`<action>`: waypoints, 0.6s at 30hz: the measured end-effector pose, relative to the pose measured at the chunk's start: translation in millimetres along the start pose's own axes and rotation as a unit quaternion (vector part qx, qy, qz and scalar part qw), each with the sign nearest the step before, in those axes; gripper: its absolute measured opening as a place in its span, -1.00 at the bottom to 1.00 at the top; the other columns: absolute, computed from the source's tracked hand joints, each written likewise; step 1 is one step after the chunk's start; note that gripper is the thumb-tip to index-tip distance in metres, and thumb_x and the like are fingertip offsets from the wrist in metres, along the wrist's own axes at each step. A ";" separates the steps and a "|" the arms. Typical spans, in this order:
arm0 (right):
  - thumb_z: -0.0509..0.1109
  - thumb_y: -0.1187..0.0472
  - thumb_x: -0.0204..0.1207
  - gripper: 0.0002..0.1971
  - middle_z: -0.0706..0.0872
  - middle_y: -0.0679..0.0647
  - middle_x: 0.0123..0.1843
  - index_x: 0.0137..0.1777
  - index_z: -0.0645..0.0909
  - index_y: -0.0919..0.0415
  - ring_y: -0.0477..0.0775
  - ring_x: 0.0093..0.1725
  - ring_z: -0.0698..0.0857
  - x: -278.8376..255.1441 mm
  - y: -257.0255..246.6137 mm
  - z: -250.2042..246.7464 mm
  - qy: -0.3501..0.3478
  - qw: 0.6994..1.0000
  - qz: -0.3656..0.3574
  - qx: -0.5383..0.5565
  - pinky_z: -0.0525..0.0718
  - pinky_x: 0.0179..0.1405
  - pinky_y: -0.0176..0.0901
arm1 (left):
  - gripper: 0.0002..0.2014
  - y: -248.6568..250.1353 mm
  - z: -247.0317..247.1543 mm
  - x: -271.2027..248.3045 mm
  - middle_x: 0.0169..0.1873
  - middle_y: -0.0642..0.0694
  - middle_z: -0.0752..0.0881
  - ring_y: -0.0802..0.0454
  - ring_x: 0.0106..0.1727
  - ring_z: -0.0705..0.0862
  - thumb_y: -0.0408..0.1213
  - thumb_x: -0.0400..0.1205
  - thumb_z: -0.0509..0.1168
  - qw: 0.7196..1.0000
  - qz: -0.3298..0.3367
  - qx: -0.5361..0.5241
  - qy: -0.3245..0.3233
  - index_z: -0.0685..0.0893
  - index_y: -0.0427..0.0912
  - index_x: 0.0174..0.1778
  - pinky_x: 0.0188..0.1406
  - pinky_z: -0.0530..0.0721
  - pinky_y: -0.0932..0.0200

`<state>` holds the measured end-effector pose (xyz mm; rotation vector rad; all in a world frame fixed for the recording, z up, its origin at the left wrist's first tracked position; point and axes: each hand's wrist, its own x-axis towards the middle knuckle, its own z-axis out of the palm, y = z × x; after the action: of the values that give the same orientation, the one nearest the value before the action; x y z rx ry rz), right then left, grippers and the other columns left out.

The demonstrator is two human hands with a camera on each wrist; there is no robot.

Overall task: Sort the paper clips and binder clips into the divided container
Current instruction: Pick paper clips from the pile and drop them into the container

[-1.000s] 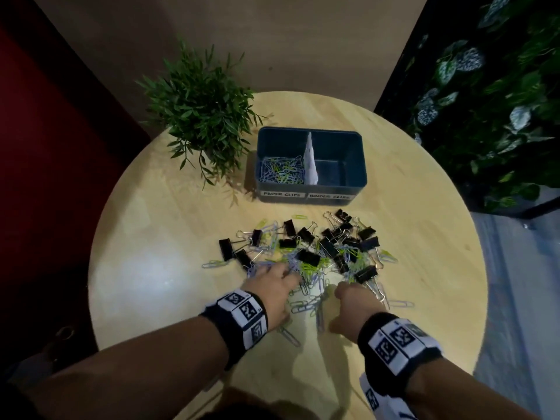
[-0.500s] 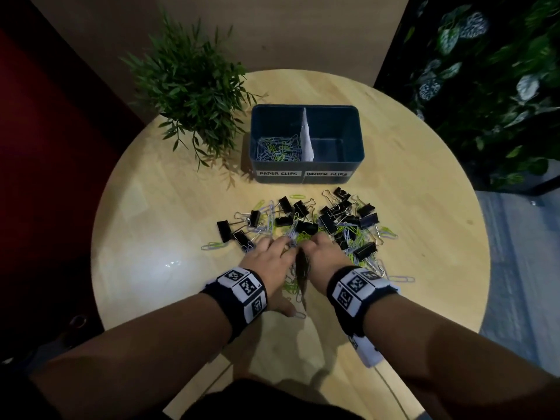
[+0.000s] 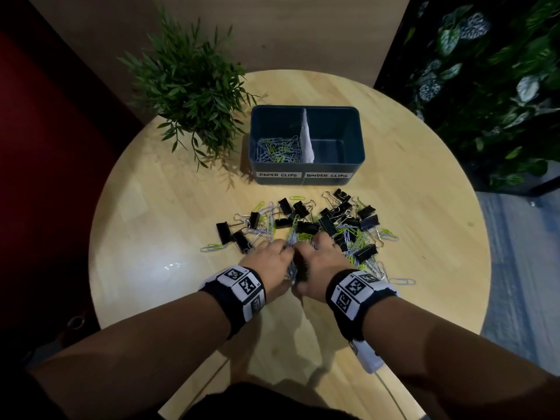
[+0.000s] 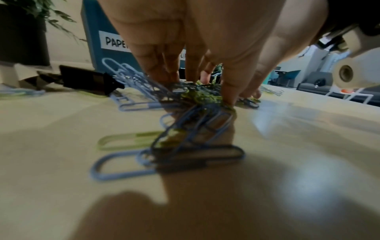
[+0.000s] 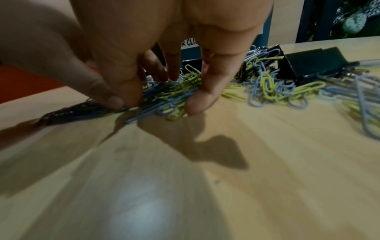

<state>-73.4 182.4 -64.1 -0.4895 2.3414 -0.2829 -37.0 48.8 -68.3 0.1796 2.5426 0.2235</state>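
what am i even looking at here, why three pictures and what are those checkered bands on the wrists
These are three cameras filming one moment. The big view comes from a camera on the person's head, looking down at a round wooden table. The other two come from small cameras strapped to each wrist, looking along the fingers; the checkered bands hold those cameras.

No machine here: a person sorts by hand. The left hand and the right hand are pressed together, gathering a bunch of blue and green paper clips between them. More paper clips and black binder clips lie scattered on the table.

Behind the pile stands a blue divided container. Its left half, labelled PAPER CLIPS, already has clips in it; the half labelled BINDER CLIPS looks empty. A potted plant stands beside it.
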 end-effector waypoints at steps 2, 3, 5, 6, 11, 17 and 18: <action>0.53 0.07 0.33 -0.29 0.25 0.15 0.39 0.45 0.30 -0.06 0.28 0.40 0.36 1.2 -3.8 -1.2 -0.015 1.000 0.005 -0.021 0.57 0.34 0.15 | -0.51 5.1 -4.6 2.4 0.40 -0.23 0.41 -0.24 0.40 0.41 -0.21 0.62 0.20 1.000 -0.002 0.008 -0.020 0.33 -0.23 0.48 0.40 0.44 -0.08; 0.51 0.13 0.36 -0.35 0.26 0.17 0.38 0.44 0.34 -0.02 0.29 0.41 0.36 3.4 -5.7 -2.1 -0.021 0.999 0.012 -0.022 0.56 0.34 0.15 | -0.55 6.6 -7.3 3.7 0.35 -0.25 0.44 -0.26 0.37 0.43 -0.26 0.63 0.17 0.999 -0.002 0.015 -0.030 0.36 -0.25 0.45 0.35 0.47 -0.09; 0.40 0.28 0.45 -0.48 0.30 0.21 0.37 0.41 0.39 0.07 0.31 0.40 0.41 8.5 -8.2 -3.6 -0.020 0.999 0.019 -0.027 0.56 0.35 0.13 | -0.60 6.7 -12.0 6.8 0.29 -0.26 0.48 -0.27 0.34 0.46 -0.30 0.62 0.17 0.999 -0.003 0.015 -0.047 0.40 -0.28 0.39 0.31 0.50 -0.11; 0.32 0.34 0.48 -0.52 0.32 0.23 0.36 0.41 0.42 0.11 0.31 0.39 0.45 10.3 -8.6 -4.9 -0.016 0.999 0.018 -0.030 0.56 0.34 0.12 | -0.60 5.6 -13.7 7.9 0.28 -0.27 0.49 -0.27 0.34 0.46 -0.31 0.61 0.18 0.999 -0.005 0.009 -0.049 0.41 -0.28 0.38 0.31 0.51 -0.11; 0.32 0.37 0.51 -0.67 0.52 0.19 0.27 0.26 0.56 0.18 0.21 0.22 0.63 12.8 -2.0 -8.9 -0.015 0.999 -0.003 -0.051 0.64 0.26 0.02 | -0.50 -0.1 -13.9 4.1 0.39 -0.21 0.42 -0.23 0.38 0.37 -0.23 0.59 0.22 0.999 0.016 0.023 -0.017 0.35 -0.20 0.46 0.39 0.35 0.01; 0.35 0.24 0.54 -0.82 0.63 0.14 0.15 0.12 0.64 0.21 0.14 0.16 0.64 5.4 1.6 -21.1 0.004 0.999 -0.010 -0.038 0.67 0.16 -0.08 | -0.54 -2.7 -13.0 4.7 0.39 -0.19 0.44 -0.27 0.35 0.40 -0.38 0.60 0.14 1.000 0.012 0.009 -0.014 0.40 -0.13 0.46 0.31 0.43 -0.03; 0.36 0.24 0.53 -0.82 0.64 0.14 0.14 0.10 0.64 0.20 0.14 0.16 0.64 4.0 1.3 -24.0 0.010 0.999 -0.015 -0.033 0.67 0.14 -0.10 | -0.56 -2.8 -14.3 6.3 0.35 -0.21 0.46 -0.28 0.34 0.42 -0.40 0.60 0.14 1.000 0.013 0.010 -0.022 0.42 -0.14 0.44 0.29 0.45 -0.05</action>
<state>-93.0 183.4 -49.7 -0.5570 2.3714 -0.2255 -50.4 45.5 -60.5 0.2227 2.5011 0.2013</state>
